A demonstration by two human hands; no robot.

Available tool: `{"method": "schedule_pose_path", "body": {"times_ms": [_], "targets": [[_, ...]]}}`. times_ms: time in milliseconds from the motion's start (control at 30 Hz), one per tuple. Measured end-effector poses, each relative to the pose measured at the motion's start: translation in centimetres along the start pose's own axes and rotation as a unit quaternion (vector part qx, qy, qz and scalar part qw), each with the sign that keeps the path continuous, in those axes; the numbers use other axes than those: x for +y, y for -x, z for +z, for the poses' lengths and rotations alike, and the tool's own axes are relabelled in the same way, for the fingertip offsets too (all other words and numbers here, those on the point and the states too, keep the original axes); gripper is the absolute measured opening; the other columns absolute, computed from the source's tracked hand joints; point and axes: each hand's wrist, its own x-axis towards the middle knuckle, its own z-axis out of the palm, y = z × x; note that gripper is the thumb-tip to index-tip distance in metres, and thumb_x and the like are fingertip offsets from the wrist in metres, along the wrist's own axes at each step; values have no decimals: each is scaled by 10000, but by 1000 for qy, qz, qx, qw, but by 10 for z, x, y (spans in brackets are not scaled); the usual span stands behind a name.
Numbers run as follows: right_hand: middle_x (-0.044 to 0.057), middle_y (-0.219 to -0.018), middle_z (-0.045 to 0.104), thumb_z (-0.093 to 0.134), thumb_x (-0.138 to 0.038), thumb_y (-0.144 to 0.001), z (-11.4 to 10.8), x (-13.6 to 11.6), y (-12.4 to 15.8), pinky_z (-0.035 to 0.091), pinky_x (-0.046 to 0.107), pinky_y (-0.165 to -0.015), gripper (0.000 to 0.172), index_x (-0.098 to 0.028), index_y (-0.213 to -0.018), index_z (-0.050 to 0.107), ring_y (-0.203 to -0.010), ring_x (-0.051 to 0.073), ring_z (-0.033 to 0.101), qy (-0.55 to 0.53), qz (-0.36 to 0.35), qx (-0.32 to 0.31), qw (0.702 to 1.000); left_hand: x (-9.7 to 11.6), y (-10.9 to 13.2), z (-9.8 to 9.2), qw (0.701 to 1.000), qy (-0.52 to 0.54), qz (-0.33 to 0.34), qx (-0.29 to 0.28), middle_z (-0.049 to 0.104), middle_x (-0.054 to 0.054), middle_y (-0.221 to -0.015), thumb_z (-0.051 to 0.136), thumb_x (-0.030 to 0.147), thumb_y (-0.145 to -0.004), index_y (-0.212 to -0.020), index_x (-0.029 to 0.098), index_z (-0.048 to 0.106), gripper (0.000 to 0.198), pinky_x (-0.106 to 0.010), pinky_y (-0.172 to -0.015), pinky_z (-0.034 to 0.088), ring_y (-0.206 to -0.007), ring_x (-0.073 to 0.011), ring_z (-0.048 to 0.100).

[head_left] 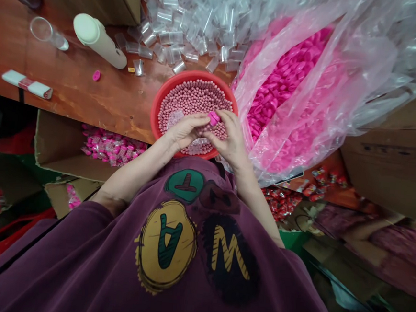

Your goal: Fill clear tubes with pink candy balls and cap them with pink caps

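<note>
My left hand [185,131] and my right hand [233,140] meet over a red bowl [157,105] of small pink balls [194,95]. Between the fingertips is a bright pink cap [214,118], with the fingers of my right hand closed around it. The left hand's fingers pinch just beside and below the cap, where a small clear container with pink balls seems to be, mostly covered by the fingers. Inside the bowl, a few clear containers [175,119] lie among the balls.
Loose clear containers [177,40] pile behind the bowl. A plastic bag of pink caps [286,80] stands at the right. Left on the table are a pale bottle [100,41], a single pink cap [96,75] and a white roll [27,84]. A carton [59,146] below holds capped, filled containers [113,147].
</note>
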Motion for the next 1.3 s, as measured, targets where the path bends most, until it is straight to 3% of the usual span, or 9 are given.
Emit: {"method": "schedule_pose_path", "body": {"times_ms": [100, 333, 533, 667, 767, 900, 1033, 1133, 1300], "targets": [[209, -1616, 592, 837, -712, -893, 7, 7, 11, 406, 721, -1345, 938, -188, -1614, 543, -1555, 434, 537, 87, -7, -22, 996, -5, -4, 1, 1000, -4, 2, -1, 741, -10, -879, 799, 264, -947, -981, 181, 775, 93, -283, -734, 567, -703, -116, 641], [222, -1559, 612, 753, -439, -963, 19, 23, 14, 423, 747, -1329, 768, -159, -1632, 501, -1532, 442, 552, 123, -37, -5, 992, -15, -7, -5, 995, -77, 51, -44, 812, -78, -1131, 843, 415, -931, -1173, 187, 790, 336, -412, -1037, 613, -1056, -235, 761], [214, -1590, 603, 770, -388, -921, 41, 34, 11, 420, 719, -1332, 786, -164, -1627, 506, -1538, 421, 551, 108, -2, -53, 993, -29, -25, -30, 959, -234, 156, 19, 771, -108, -1304, 895, 381, -853, -1273, 169, 698, 510, -435, -1170, 555, -1278, -268, 714], [214, -1649, 558, 768, -515, -951, 47, 56, 12, 549, 638, -1226, 903, -186, -1702, 388, -1440, 375, 627, 44, 70, -70, 994, -9, -23, -89, 882, -363, 246, 174, 708, -103, -1388, 833, 557, -939, -1408, 229, 636, 605, -529, -1248, 473, -1406, -319, 626], [181, -1381, 725, 607, -382, -1050, 50, 67, 16, 593, 606, -1150, 552, -176, -1560, 570, -1260, 342, 700, 62, 128, -71, 987, 16, -1, -135, 798, -423, 261, 342, 606, -142, -1563, 762, 500, -1016, -1599, 216, 492, 702, -593, -1321, 317, -1529, -363, 491], [240, -1461, 674, 603, -157, -973, 64, 63, 7, 500, 660, -1225, 535, -110, -1503, 665, -1381, 414, 616, 179, 130, -133, 966, 23, 21, -144, 701, -522, 251, 415, 424, -178, -1786, 675, 354, -1082, -1697, 165, 402, 698, -646, -1317, 159, -1707, -404, 225], [269, -1429, 684, 628, -101, -924, 81, 65, -6, 499, 618, -1228, 565, -40, -1484, 674, -1334, 392, 643, 157, 162, -158, 961, -5, 2, -100, 788, -512, 215, 264, 694, -136, -1507, 704, 192, -996, -1311, 190, 724, 315, -522, -1314, 370, -1504, -332, 546], [159, -1211, 766, 737, -281, -933, 81, 70, -4, 607, 493, -1065, 475, -104, -1373, 721, -1036, 268, 718, -20, 256, -77, 963, -30, -20, -66, 900, -359, 78, 235, 779, -102, -1129, 683, 93, -933, -1189, 151, 735, 268, -378, -975, 579, -1053, -227, 734], [2, -845, 733, 871, -744, -776, 68, 61, 14, 602, 310, -799, 628, -201, -1078, 780, -785, 153, 652, -405, 345, -79, 843, -46, -25, -45, 984, -139, 0, 114, 711, 10, -851, 825, 246, -872, -1152, 149, 754, 304, -221, -607, 421, -661, -99, 582]]}}
